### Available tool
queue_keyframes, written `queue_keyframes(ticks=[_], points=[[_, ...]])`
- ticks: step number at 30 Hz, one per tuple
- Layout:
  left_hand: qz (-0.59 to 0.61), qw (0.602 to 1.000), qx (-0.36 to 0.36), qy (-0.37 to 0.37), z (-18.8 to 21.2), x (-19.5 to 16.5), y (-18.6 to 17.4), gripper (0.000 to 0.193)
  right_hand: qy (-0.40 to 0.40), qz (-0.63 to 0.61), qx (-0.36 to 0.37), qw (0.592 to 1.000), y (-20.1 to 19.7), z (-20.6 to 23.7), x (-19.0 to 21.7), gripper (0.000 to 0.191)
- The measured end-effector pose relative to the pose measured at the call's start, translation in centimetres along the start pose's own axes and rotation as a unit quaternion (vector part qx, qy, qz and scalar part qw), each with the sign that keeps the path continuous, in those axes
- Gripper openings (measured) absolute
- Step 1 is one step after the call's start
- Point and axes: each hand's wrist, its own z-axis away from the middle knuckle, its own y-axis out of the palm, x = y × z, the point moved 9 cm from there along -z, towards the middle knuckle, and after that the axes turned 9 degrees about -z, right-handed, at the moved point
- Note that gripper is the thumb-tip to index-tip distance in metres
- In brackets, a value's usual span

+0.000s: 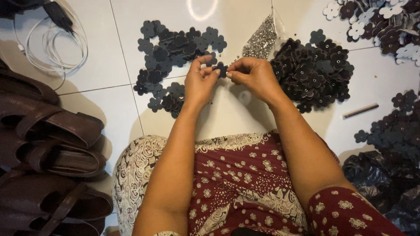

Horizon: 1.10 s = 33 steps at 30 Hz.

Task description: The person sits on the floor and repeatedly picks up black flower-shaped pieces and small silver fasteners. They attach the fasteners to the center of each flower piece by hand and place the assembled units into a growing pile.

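Patterned skirt (236, 183) up front, then both hands pinching one dark flower cutout (220, 68): left hand (200, 83) and right hand (256, 75) fingers closed on it, between them.

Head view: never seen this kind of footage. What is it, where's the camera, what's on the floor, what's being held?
There is no machine here: a person works with two bare hands. The single camera sits on the person's head and looks down over a patterned red skirt to a white tiled floor.

The left hand and right hand meet over the floor and pinch one dark flower-shaped cutout between their fingertips.

On the floor: a flat pile of dark flower cutouts on the left, a heaped pile of cutouts on the right, and between them a clear bag of small metal pieces. Brown sandals are stacked at far left, with a white cable above them.
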Motion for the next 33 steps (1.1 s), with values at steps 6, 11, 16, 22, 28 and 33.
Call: queue_keyframes(ticks=[6, 11, 16, 22, 28, 33], points=[[0.069, 0.996, 0.026, 0.04, -0.5, 0.3, 0.9, 0.039, -0.008, 0.006, -0.016, 1.0, -0.6, -0.2, 0.0, 0.017], [0.063, 0.997, 0.034, 0.028, -0.6, 0.8, 1.5, 0.038, -0.062, 0.072, -0.025, 0.995, -0.5, -0.3, 0.7, 0.014], [0.099, 0.994, 0.051, 0.019, -0.5, 0.7, 2.2, 0.04, -0.081, 0.076, -0.024, 0.994, -0.5, -0.4, 0.6, 0.017], [0.121, 0.991, 0.051, 0.009, -0.2, 0.1, 2.0, 0.044, -0.074, 0.066, -0.018, 0.995, -0.5, -0.5, 0.1, 0.018], [0.134, 0.989, 0.057, 0.03, 0.1, -0.5, 2.1, 0.045, -0.074, 0.063, -0.022, 0.995, -0.5, -0.5, 0.0, 0.016], [0.076, 0.995, 0.051, 0.039, 0.2, -0.7, 2.0, 0.044, -0.06, 0.02, -0.032, 0.997, -0.8, -0.6, -0.3, 0.012]])
